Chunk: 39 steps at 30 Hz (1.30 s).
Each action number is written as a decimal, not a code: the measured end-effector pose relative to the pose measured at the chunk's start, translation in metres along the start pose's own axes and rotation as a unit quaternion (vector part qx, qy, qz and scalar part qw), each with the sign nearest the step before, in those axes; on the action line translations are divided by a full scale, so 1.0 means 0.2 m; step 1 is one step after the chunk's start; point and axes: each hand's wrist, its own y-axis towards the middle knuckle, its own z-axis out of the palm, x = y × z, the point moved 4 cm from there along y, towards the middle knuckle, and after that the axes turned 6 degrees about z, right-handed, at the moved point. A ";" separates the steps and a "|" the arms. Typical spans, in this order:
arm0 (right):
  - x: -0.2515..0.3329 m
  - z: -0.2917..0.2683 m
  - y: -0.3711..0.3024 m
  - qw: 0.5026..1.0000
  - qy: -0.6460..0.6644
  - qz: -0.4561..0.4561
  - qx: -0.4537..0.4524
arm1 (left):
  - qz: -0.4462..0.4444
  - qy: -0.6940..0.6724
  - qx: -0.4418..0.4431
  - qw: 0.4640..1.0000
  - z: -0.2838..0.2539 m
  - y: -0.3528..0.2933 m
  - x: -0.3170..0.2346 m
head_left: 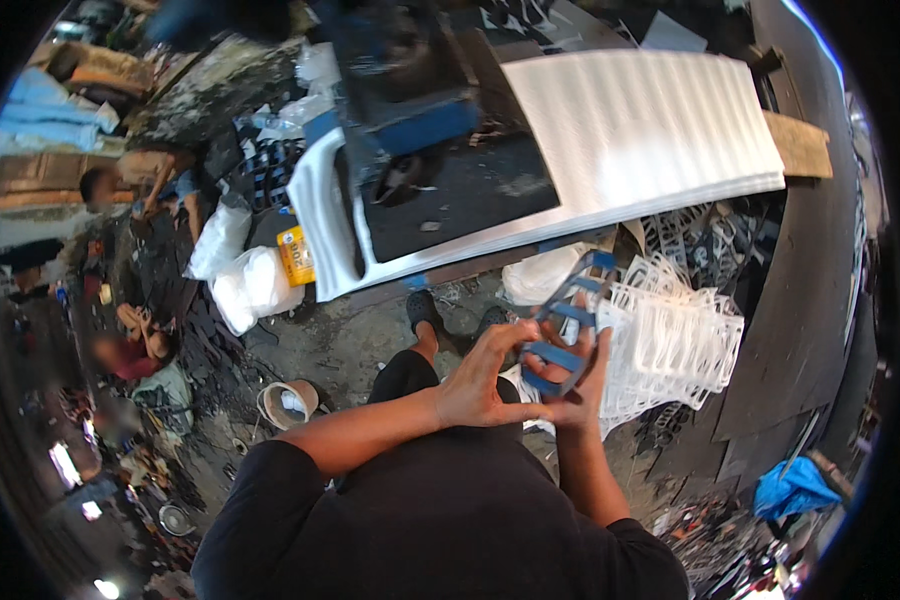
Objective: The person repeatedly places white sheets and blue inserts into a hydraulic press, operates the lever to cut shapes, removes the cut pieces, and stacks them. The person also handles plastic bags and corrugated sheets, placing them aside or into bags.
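A ladder-like offcut, blue and dark grey with oblong gaps, is held up in front of me and partly blurred. My right hand grips it, with fingers showing behind and through its gaps. My left hand is beside its left edge, thumb and fingers spread apart in a curve. Whether the left fingertips touch the offcut is hard to tell. Just right of my hands lies a pile of white cut-out sheets full of similar openings.
Ahead stands a dark machine over a black board, with stacked white sheets beneath. White bags, a yellow packet and a bucket are at left. Two people sit farther left. A blue plastic sheet lies right.
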 end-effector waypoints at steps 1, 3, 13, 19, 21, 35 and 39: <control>0.02 0.11 -0.03 1.000 -0.002 -0.013 -0.027 | -0.005 0.046 -0.064 0.997 -0.09 -0.05 0.01; 0.04 0.21 -0.09 0.988 -0.095 -0.093 -0.077 | -0.018 0.129 -0.188 0.974 -0.33 -0.17 0.11; -0.19 0.68 -0.22 0.941 -0.290 -0.175 0.021 | -0.256 0.220 -0.177 0.924 -1.04 -0.11 1.12; -0.40 0.92 -0.14 0.866 -0.452 -0.213 0.033 | -0.316 0.097 -0.198 0.923 -1.00 -0.06 1.13; -0.49 1.03 -0.10 0.843 -0.499 -0.197 0.038 | -0.369 0.011 -0.232 0.900 -1.06 -0.11 1.08; -1.08 0.82 0.85 0.447 -0.820 -0.339 -0.114 | -0.428 -0.350 -0.170 0.816 -1.37 -0.39 1.05; -1.10 0.82 0.88 0.395 -0.831 -0.370 -0.130 | -0.431 -0.389 -0.179 0.794 -1.37 -0.39 1.07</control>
